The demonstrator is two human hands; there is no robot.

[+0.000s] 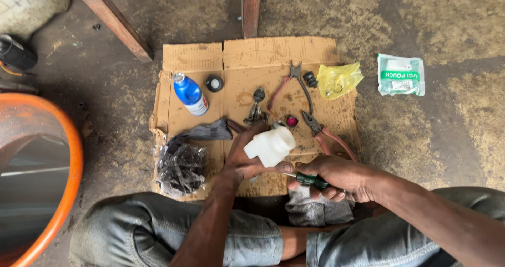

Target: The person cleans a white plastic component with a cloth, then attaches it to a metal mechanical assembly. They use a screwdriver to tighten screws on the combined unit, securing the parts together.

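My left hand grips a white plastic reservoir-like part above a flattened cardboard sheet. My right hand is closed around a green-handled screwdriver, whose tip points left toward the underside of the white part. A grey rag lies just under my right hand, between my knees.
On the cardboard lie a blue bottle, a black cap, two red-handled pliers, a yellow plastic bag, a dark rag and a clear bag of black parts. A green-white pouch lies on the dirt right. An orange rim is left.
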